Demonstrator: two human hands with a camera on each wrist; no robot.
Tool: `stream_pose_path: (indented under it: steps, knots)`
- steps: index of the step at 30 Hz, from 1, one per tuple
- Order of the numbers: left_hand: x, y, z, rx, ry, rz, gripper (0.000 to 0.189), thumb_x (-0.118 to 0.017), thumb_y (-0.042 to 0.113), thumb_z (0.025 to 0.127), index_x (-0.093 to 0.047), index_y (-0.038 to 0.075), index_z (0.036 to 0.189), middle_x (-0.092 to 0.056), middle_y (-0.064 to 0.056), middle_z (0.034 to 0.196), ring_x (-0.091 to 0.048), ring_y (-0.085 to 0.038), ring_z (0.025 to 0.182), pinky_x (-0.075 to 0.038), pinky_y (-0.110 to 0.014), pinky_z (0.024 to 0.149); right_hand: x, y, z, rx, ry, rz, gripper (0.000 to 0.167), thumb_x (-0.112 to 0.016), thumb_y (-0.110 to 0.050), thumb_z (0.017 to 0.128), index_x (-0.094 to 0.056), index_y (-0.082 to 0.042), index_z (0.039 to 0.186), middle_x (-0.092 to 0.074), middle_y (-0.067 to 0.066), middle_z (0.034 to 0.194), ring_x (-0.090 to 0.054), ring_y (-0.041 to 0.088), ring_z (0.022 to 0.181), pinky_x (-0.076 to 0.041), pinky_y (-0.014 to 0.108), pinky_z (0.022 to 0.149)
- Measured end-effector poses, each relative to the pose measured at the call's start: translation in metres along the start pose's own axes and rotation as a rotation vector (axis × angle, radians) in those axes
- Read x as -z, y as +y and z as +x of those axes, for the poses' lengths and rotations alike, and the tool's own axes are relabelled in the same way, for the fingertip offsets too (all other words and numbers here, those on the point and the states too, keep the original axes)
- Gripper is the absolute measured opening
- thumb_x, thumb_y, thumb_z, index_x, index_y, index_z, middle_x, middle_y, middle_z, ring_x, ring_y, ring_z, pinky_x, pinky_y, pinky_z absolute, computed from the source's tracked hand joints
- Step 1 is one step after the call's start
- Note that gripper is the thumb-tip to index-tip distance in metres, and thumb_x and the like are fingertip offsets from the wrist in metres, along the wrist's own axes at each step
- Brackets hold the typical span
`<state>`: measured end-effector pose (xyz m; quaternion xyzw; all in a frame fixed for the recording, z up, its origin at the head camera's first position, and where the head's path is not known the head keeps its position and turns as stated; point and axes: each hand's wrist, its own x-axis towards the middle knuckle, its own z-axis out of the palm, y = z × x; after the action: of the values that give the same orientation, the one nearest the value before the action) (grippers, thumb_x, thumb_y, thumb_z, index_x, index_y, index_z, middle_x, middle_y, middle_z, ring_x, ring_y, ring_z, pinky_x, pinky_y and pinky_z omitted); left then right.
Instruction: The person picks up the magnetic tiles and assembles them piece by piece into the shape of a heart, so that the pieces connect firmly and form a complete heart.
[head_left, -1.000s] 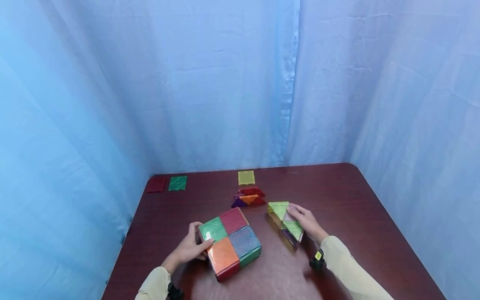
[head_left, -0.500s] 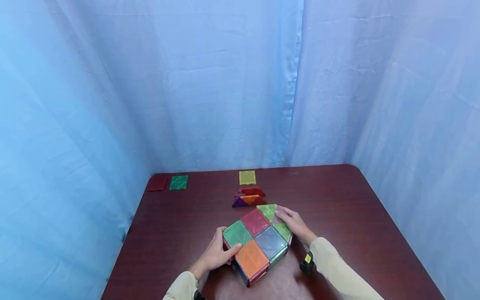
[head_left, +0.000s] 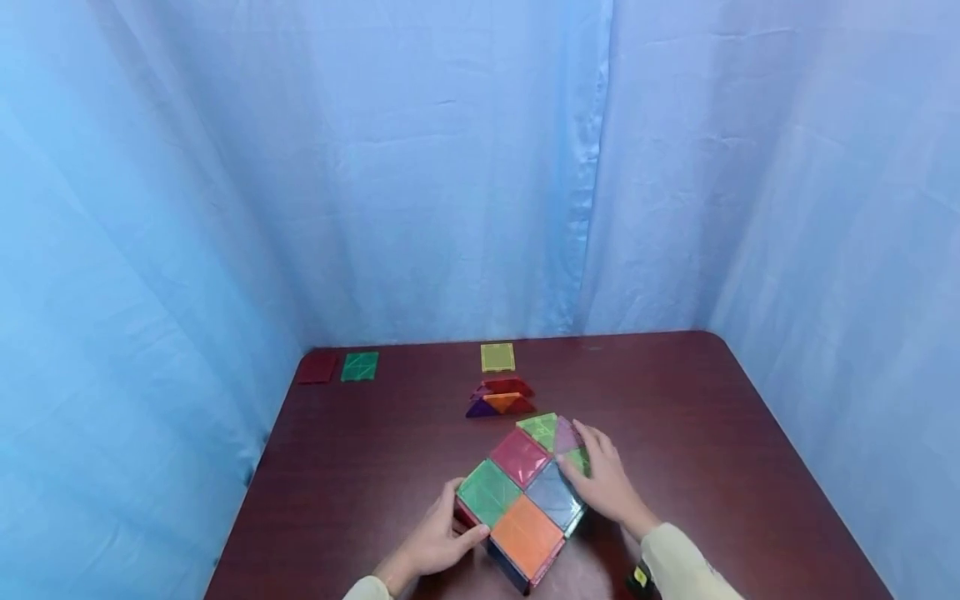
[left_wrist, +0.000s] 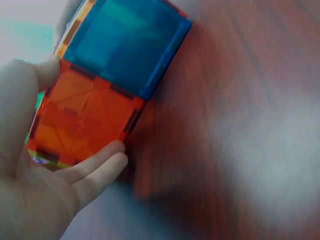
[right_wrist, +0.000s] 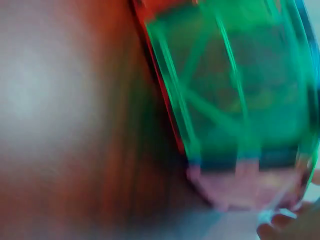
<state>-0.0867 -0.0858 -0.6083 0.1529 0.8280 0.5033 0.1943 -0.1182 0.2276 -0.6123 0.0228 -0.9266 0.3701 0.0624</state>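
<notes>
A flat box of translucent magnetic tiles (head_left: 525, 500) has green, red, orange and blue squares on top. My left hand (head_left: 442, 537) grips its left corner, thumb at the upper edge. In the left wrist view, that hand's fingers (left_wrist: 102, 167) lie against the orange side tile (left_wrist: 85, 112), beside a blue one. A triangular tile section (head_left: 538, 427), light green and purple on top, sits against the box's far right side. Across that section lies my right hand (head_left: 607, 483), thumb near the blue square and fingers at the far edge. In the blurred right wrist view a green side tile (right_wrist: 240, 95) shows.
Beyond the box stand two low trapezoid tile pieces (head_left: 501, 398), orange, red and purple. A yellow square tile (head_left: 497, 357) lies behind them. Green (head_left: 360, 367) and dark red (head_left: 318, 367) square tiles lie at the table's far left corner. Blue curtains surround the table.
My left hand has brought the box rightward against the triangular section, which was apart from it a second ago. The right hand's thumb has since come over the seam between them.
</notes>
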Motion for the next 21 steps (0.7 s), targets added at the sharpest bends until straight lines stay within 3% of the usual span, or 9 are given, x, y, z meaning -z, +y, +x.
stream_pose_path:
  steps: [5, 10, 15, 21]
  knots:
    - [-0.031, 0.015, 0.013, -0.002, 0.07, 0.053, 0.079, -0.072, 0.044, 0.093, -0.033, 0.006, 0.15, -0.049, -0.014, 0.135, -0.058, -0.013, 0.094, -0.051, -0.024, 0.074, 0.0, -0.016, -0.037, 0.043, 0.178, -0.132, 0.067, -0.072, -0.044, 0.091, -0.052, -0.015, 0.148, -0.035, 0.026, 0.155, -0.031, 0.049, 0.141, -0.028, 0.074, 0.106]
    - [-0.058, 0.031, 0.046, -0.094, 0.12, 0.152, 0.08, -0.072, 0.05, 0.09, -0.037, 0.009, 0.15, -0.052, -0.012, 0.139, -0.057, -0.024, 0.121, -0.049, -0.038, 0.1, 0.005, -0.017, -0.052, 0.121, 0.262, -0.305, 0.062, -0.074, -0.048, 0.086, -0.061, -0.019, 0.14, -0.044, 0.026, 0.148, -0.034, 0.049, 0.139, -0.027, 0.07, 0.104]
    - [-0.079, 0.051, 0.089, -0.066, 0.034, 0.118, 0.084, -0.071, 0.052, 0.09, -0.035, 0.011, 0.154, -0.051, -0.012, 0.143, -0.053, -0.027, 0.131, -0.046, -0.047, 0.107, 0.025, 0.004, -0.048, 0.03, 0.248, -0.419, 0.063, -0.065, -0.054, 0.091, -0.059, -0.019, 0.143, -0.041, 0.028, 0.152, -0.03, 0.051, 0.141, -0.022, 0.071, 0.109]
    - [-0.104, 0.074, 0.138, -0.008, -0.027, 0.04, 0.075, -0.073, 0.044, 0.09, -0.039, 0.018, 0.152, -0.052, -0.006, 0.139, -0.054, -0.021, 0.122, -0.047, -0.042, 0.102, 0.051, 0.036, -0.036, -0.086, 0.227, -0.429, 0.066, -0.056, -0.057, 0.097, -0.05, -0.018, 0.149, -0.032, 0.031, 0.156, -0.023, 0.054, 0.144, -0.015, 0.073, 0.112]
